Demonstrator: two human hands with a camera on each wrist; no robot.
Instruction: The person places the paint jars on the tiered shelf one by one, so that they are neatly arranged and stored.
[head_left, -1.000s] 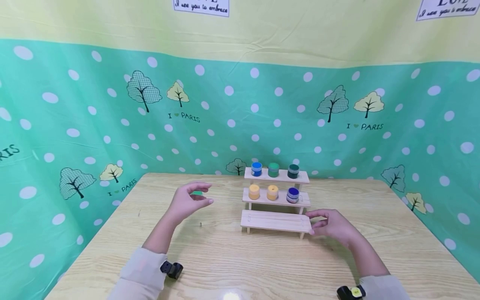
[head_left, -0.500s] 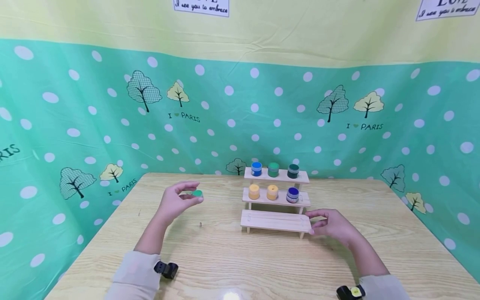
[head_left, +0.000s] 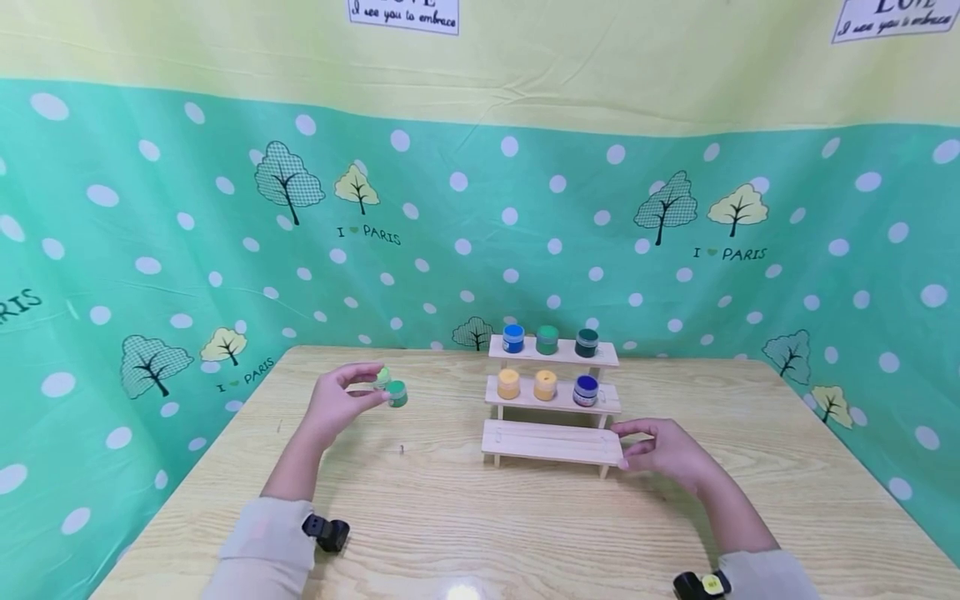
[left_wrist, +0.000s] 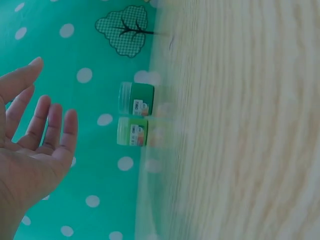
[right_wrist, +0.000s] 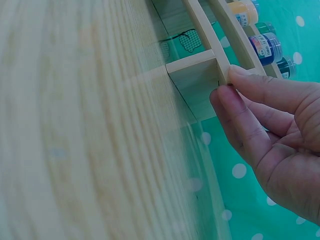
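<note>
My left hand [head_left: 336, 402] hovers at the left of the table, thumb and fingers apart, with nothing held. Just beyond its fingertips stand a dark green paint jar [head_left: 397, 395] and a light green paint jar [head_left: 382, 377]; the left wrist view shows the dark green jar [left_wrist: 143, 99] and the light green jar [left_wrist: 134, 132] side by side, apart from the hand. At the right, my right hand [head_left: 663, 454] pinches the end of the lowest tier of a three-tier wooden stand [head_left: 551, 442]. In the right wrist view, thumb and fingers meet the stand's corner [right_wrist: 220, 65].
On the stand's top tier are a blue jar [head_left: 513, 338], a green jar [head_left: 547, 340] and a dark green jar [head_left: 587, 342]. The middle tier carries two orange-yellow jars [head_left: 508, 383] and a dark blue jar [head_left: 585, 390]. A patterned curtain [head_left: 450, 208] hangs behind the table.
My left hand has drawn back to the left, bringing the two green jars more into sight. The right hand and the stand have stayed in place.
</note>
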